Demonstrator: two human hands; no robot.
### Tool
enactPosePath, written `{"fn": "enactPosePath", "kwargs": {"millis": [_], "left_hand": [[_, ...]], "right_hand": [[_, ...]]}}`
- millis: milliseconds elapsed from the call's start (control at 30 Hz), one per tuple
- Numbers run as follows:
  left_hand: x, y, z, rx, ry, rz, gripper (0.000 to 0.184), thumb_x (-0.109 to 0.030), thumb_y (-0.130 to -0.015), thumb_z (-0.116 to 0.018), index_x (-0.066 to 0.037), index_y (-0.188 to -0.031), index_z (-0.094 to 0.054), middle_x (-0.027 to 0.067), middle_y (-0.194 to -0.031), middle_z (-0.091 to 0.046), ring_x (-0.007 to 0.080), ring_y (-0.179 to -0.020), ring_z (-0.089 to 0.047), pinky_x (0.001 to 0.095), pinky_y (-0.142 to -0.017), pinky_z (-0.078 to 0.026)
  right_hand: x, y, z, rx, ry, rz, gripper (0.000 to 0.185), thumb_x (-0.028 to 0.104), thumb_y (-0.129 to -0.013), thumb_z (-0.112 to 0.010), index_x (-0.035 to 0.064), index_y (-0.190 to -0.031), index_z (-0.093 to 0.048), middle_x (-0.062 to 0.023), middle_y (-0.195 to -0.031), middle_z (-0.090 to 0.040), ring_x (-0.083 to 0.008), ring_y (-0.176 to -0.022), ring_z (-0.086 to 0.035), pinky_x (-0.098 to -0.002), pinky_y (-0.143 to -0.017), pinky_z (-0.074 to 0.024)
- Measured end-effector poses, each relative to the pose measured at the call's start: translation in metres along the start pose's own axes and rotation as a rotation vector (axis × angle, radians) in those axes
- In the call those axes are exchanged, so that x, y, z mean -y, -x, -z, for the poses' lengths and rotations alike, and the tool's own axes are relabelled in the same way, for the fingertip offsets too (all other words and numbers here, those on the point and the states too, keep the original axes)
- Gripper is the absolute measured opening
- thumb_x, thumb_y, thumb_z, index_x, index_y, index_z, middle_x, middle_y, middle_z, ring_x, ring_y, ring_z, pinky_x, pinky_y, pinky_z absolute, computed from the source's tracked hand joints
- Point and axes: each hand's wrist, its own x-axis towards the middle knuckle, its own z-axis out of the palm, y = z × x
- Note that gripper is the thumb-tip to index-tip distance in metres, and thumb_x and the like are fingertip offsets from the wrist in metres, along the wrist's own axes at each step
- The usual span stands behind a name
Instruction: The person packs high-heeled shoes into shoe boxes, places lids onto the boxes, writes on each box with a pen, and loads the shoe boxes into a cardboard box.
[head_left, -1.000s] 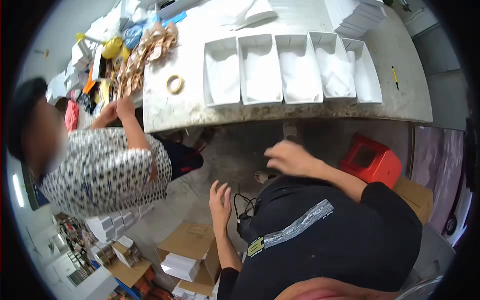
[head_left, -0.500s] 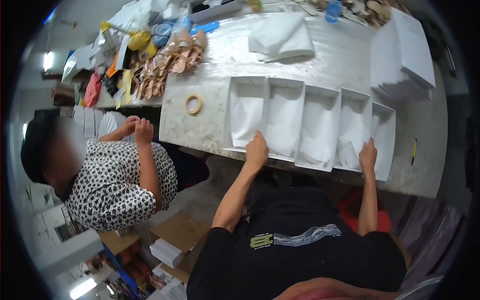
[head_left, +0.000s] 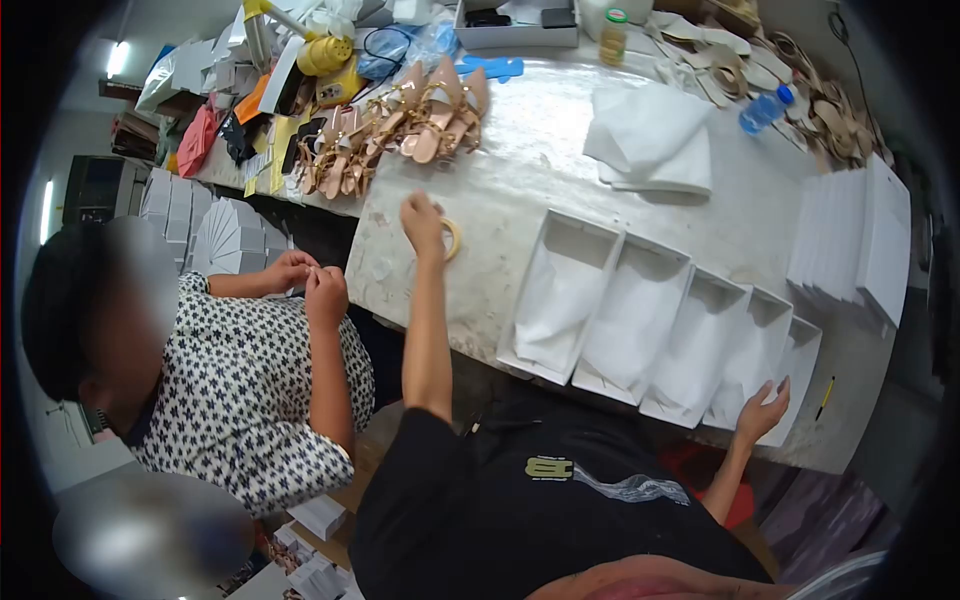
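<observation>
My left hand (head_left: pixel 424 225) is over the table, its fingers curled with nothing visible in them. It partly covers a roll of tape (head_left: pixel 455 240), and whether they touch is unclear. Beyond it stand several beige strappy pointed shoes (head_left: pixel 440 110). My right hand (head_left: pixel 763 410) is open with fingers apart, at the near end of the rightmost boxes. Several white open boxes (head_left: pixel 566 295) stand side by side in a slanted row, overlapping at their edges. White tissue paper (head_left: pixel 625 325) lines their insides.
A folded white cloth (head_left: pixel 650 140) lies behind the boxes. White box stacks (head_left: pixel 845 240) stand at right, near a yellow pen (head_left: pixel 825 398). A blue bottle (head_left: pixel 765 108) and a jar (head_left: pixel 613 38) are at the back. Another person (head_left: pixel 250 390) stands on the left, hands together.
My left hand has left the leftmost box and moved away to the left, over the tape roll. My right hand has loosened from the box edge, fingers spread. The view has turned leftward.
</observation>
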Motion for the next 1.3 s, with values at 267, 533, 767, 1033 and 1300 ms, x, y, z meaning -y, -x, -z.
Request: {"fn": "enactPosePath", "kwargs": {"millis": [267,533,767,1033,1300], "left_hand": [[0.043,-0.266,0.057,-0.794,-0.469,0.562,0.101,-0.059,-0.071,-0.065,0.017,-0.132,-0.039,0.0341,-0.143,-0.037,0.0453,-0.133,-0.038,0.0480,-0.109,-0.036],[0.071,-0.331,0.122,-0.537,0.185,0.536,0.051,-0.014,-0.076,-0.080,0.012,-0.113,-0.056,0.0192,-0.100,-0.066,0.0305,-0.081,-0.066,0.0418,-0.061,-0.055],[-0.025,-0.293,0.086,-0.467,-0.059,0.000,0.015,0.001,-0.083,-0.066,0.012,-0.092,-0.061,0.0193,-0.093,-0.067,0.0254,-0.065,-0.068,0.0345,-0.048,-0.056],[-0.144,0.082,0.000,-0.136,0.151,-0.665,0.021,0.003,-0.085,-0.071,0.006,-0.088,-0.050,0.0132,-0.082,-0.063,0.0206,-0.070,-0.065,0.0321,-0.067,-0.059],[-0.039,0.230,0.059,0.597,0.010,-0.251,0.044,-0.025,-0.103,-0.046,0.007,-0.133,-0.048,0.0232,-0.140,-0.051,0.0323,-0.133,-0.048,0.0392,-0.107,-0.040]], "right_hand": [[0.186,0.030,-0.007,0.141,-0.144,0.160,0.046,0.003,-0.092,-0.056,-0.0007,-0.138,-0.046,-0.0201,-0.132,-0.053,-0.0339,-0.119,-0.054,-0.0415,-0.101,-0.0414],[0.241,0.036,-0.057,0.418,-0.156,0.245,0.037,0.003,-0.092,-0.057,-0.0049,-0.127,-0.053,-0.0230,-0.129,-0.054,-0.0377,-0.119,-0.053,-0.0420,-0.103,-0.0412],[0.276,0.028,-0.054,0.551,-0.422,0.408,0.025,0.002,-0.090,-0.061,-0.0012,-0.115,-0.062,-0.0198,-0.117,-0.063,-0.0335,-0.108,-0.062,-0.0370,-0.093,-0.0487],[0.318,0.044,-0.033,1.097,-1.209,0.173,0.083,0.012,-0.091,-0.068,0.0070,-0.155,-0.016,-0.0204,-0.141,-0.047,-0.0263,-0.131,-0.048,-0.0402,-0.108,-0.0393],[0.282,0.053,-0.072,1.030,-1.311,-0.203,0.042,0.002,-0.087,-0.059,-0.0014,-0.125,-0.042,-0.0090,-0.086,-0.061,-0.0151,-0.068,-0.063,-0.0330,-0.063,-0.0543]]}}
